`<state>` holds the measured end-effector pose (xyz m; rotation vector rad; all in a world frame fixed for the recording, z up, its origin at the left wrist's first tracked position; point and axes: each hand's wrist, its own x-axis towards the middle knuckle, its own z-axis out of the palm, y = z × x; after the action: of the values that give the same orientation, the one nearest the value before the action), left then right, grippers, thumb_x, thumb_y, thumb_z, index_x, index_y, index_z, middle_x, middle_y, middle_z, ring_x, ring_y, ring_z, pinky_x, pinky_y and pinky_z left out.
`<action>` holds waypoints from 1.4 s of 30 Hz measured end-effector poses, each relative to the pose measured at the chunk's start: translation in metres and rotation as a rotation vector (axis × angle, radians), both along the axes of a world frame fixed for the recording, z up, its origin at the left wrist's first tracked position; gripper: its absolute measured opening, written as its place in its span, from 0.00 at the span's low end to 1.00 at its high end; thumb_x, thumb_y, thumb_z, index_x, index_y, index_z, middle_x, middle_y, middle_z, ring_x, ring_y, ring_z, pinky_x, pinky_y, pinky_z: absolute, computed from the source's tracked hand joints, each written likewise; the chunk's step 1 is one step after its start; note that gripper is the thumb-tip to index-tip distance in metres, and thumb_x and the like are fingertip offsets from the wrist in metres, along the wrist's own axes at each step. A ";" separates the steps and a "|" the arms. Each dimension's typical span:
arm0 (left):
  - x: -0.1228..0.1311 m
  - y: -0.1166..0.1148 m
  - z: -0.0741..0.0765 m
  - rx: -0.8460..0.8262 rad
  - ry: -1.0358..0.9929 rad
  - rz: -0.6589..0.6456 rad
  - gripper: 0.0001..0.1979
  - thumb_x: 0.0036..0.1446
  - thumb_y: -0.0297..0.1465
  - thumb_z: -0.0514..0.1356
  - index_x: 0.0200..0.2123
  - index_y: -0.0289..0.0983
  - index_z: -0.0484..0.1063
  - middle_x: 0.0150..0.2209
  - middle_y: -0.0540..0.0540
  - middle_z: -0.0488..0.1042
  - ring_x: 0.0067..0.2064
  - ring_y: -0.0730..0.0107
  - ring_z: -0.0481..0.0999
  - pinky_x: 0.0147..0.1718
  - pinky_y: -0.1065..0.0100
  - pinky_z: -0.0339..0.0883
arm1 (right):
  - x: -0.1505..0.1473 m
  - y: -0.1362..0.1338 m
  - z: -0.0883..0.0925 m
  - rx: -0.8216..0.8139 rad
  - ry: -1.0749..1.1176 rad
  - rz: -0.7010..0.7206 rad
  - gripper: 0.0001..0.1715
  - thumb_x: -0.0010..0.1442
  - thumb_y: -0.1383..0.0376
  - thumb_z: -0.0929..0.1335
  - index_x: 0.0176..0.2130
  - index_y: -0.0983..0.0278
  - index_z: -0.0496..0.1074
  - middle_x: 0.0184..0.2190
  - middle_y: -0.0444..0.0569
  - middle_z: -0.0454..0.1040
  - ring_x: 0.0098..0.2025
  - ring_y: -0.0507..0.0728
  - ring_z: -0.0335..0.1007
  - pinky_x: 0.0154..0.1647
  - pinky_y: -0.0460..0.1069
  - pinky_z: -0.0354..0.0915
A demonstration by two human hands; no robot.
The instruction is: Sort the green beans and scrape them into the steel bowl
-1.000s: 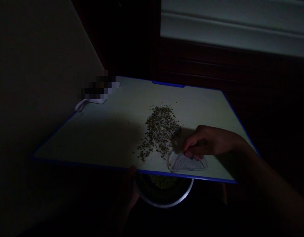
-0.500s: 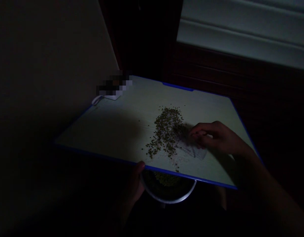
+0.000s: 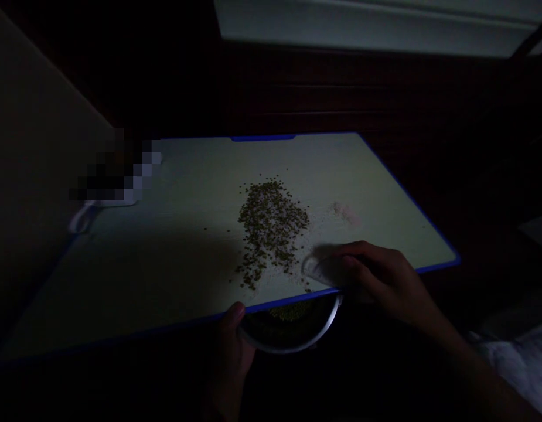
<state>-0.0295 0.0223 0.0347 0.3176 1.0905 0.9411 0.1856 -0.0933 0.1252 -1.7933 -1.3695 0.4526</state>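
A pale board (image 3: 187,176) with a blue rim bears a spread of small green beans (image 3: 273,217), probably mung beans. My right hand (image 3: 385,275) is closed on a clear plastic piece with a rounded edge (image 3: 312,266), low over the board near its front rim; its exact kind is unclear in the dark. The thumb of my left hand (image 3: 236,337) lies over the board's near edge, its fingers mostly hidden underneath. Below that edge, beside my left hand, is a round metal-rimmed pot (image 3: 326,328) with more green beans inside, partly covered by the board.
Pinkish crumbs or dust (image 3: 345,212) lie right of the beans. At the board's left corner is a white object with a loop (image 3: 84,217), partly blurred out. A wall stands at the left, dark wood panels (image 3: 297,94) behind. Pale cloth (image 3: 517,363) shows lower right.
My right hand has drawn back toward the board's front rim with the clear plastic piece, uncovering the pinkish crumbs. The view has turned, so the board appears farther left.
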 end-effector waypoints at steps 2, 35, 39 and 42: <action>-0.001 0.002 0.000 -0.024 0.052 0.000 0.24 0.42 0.35 0.66 0.47 0.41 0.77 0.39 0.45 0.84 0.58 0.48 0.75 0.67 0.50 0.54 | -0.010 -0.010 -0.003 -0.025 0.045 -0.125 0.11 0.70 0.61 0.65 0.48 0.59 0.76 0.42 0.44 0.80 0.41 0.52 0.76 0.40 0.47 0.70; -0.009 -0.004 0.014 -0.055 0.072 -0.017 0.30 0.47 0.31 0.67 0.56 0.45 0.73 0.52 0.50 0.80 0.62 0.48 0.70 0.63 0.47 0.64 | -0.077 -0.031 0.006 -0.077 -0.052 -0.327 0.13 0.69 0.61 0.65 0.48 0.59 0.76 0.35 0.44 0.81 0.32 0.52 0.79 0.31 0.44 0.71; -0.009 -0.004 0.011 -0.008 0.036 -0.030 0.30 0.49 0.30 0.66 0.57 0.47 0.72 0.56 0.53 0.77 0.67 0.52 0.63 0.61 0.53 0.67 | -0.087 -0.025 0.004 -0.030 -0.090 -0.314 0.12 0.68 0.65 0.65 0.47 0.60 0.76 0.35 0.44 0.81 0.32 0.51 0.79 0.33 0.43 0.72; -0.010 -0.004 0.009 -0.005 0.034 -0.048 0.29 0.50 0.30 0.65 0.57 0.48 0.71 0.58 0.54 0.76 0.69 0.53 0.59 0.62 0.55 0.66 | -0.086 -0.026 0.005 -0.031 -0.110 -0.322 0.13 0.68 0.65 0.65 0.48 0.62 0.76 0.34 0.45 0.81 0.31 0.52 0.79 0.31 0.44 0.72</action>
<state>-0.0398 0.0180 0.0434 0.3557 1.1110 0.8928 0.0995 -0.1193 0.1303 -2.0439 -1.1211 0.2055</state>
